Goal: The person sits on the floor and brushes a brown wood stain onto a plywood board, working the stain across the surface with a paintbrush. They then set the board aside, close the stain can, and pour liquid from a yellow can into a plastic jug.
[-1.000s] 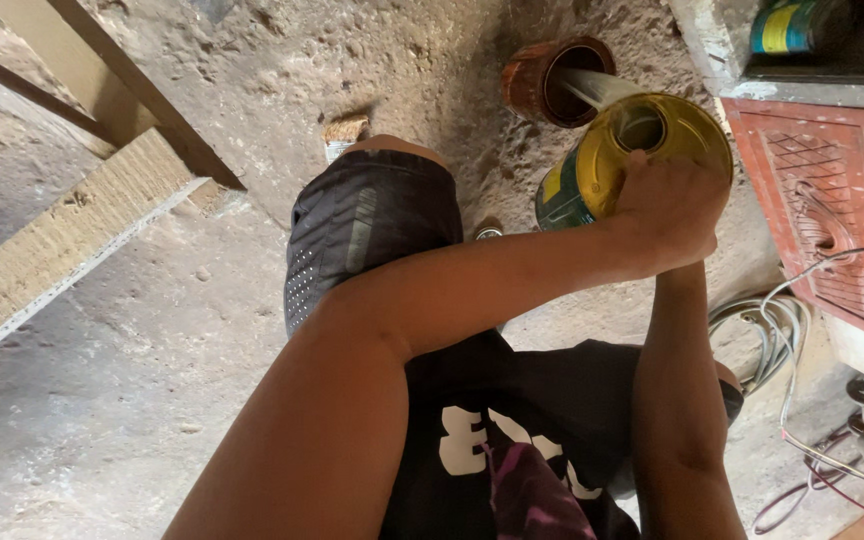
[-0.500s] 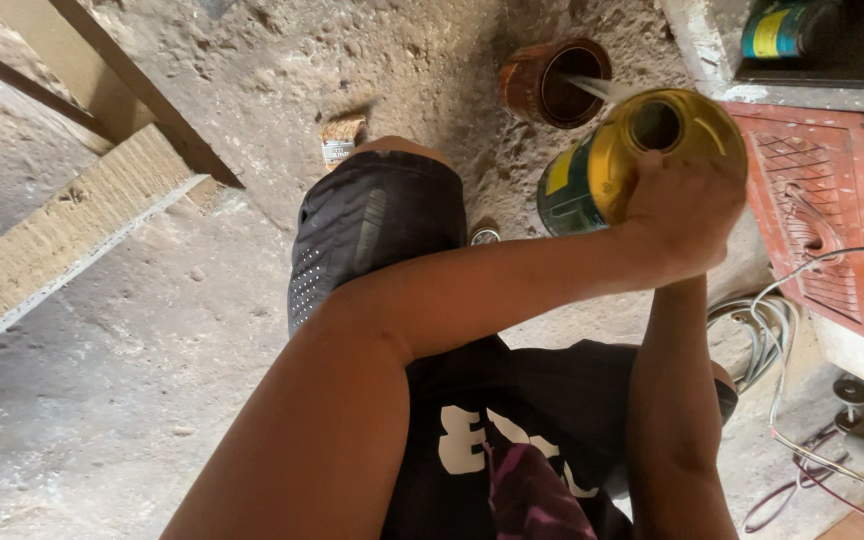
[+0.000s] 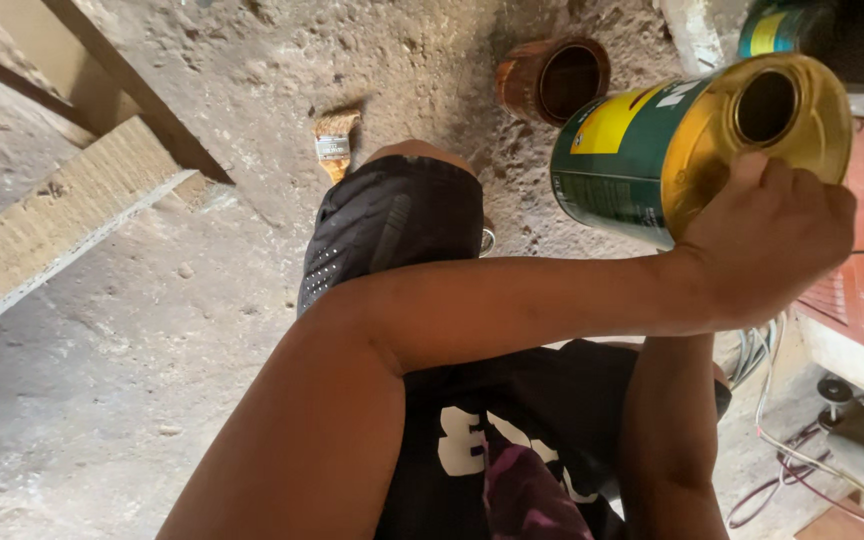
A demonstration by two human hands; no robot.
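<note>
A single view is given, taken from a head-worn camera and aimed steeply down over the chest and arms at the dusty floor (image 3: 132, 400). The hands are seen close, upper right; no second view is shared.

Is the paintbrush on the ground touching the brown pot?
No, the paintbrush lies on the dusty ground well apart from the brown pot, with bare ground between them.
</note>
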